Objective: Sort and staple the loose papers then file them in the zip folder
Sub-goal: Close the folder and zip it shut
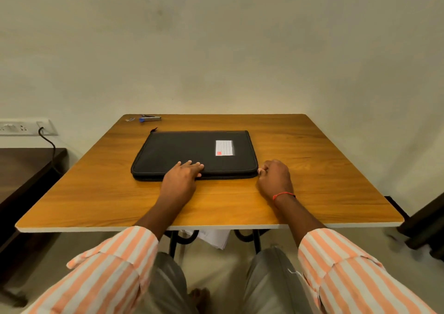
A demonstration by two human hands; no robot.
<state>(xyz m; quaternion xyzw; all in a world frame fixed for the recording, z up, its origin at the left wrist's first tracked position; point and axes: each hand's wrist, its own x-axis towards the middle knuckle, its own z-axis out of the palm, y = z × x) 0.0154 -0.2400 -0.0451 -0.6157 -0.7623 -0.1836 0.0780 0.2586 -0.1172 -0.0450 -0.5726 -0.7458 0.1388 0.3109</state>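
One zip folder (182, 152) is counted at the centre, with one white label (224, 148) on it. One stapler (150, 118) is counted at the upper left of the one table (312, 169). Two hands are counted, a left hand (182, 176) and a right hand (275, 178). One socket panel (24, 127) is seen far left.

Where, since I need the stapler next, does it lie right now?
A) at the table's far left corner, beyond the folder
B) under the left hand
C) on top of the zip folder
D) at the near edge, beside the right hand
A: the stapler lies near the far left corner of the table, beyond the zip folder and apart from it, with neither hand near it.
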